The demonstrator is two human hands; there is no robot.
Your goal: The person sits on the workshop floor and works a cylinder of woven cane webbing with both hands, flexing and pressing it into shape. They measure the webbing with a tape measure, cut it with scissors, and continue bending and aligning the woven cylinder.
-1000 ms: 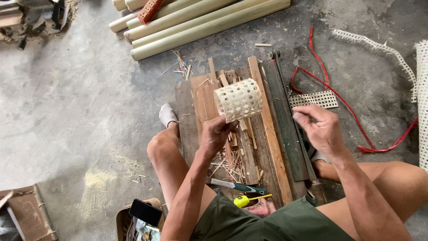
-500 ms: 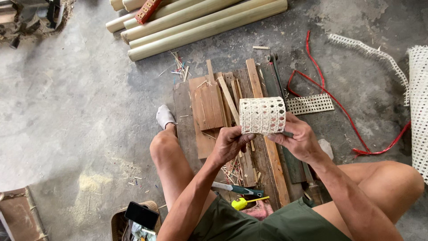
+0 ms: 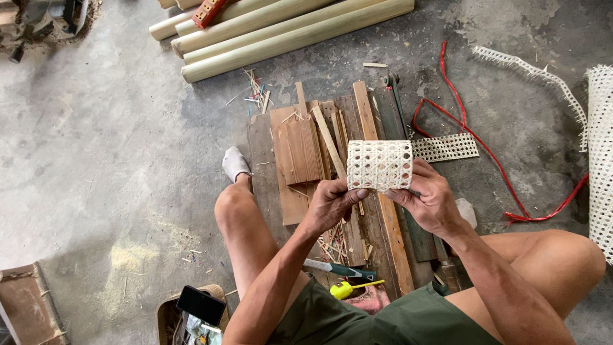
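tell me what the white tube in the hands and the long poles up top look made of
Tube: looks like woven cane or rattan webbing, off-white and matte, with an open lattice of regular holes; it could be plastic imitation. Poles: probably bamboo or peeled wood, pale greenish-tan, smooth, round, unpainted.

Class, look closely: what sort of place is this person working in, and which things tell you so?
Probably an informal craft workshop on a bare concrete floor: thick bamboo poles, scrap wood boards, and both hands holding a woven cane cylinder.

Concrete floor (image 3: 115, 147) carries bamboo poles (image 3: 281, 32), wooden boards (image 3: 300, 153), red cord (image 3: 472, 134), cane webbing strips (image 3: 447, 148)
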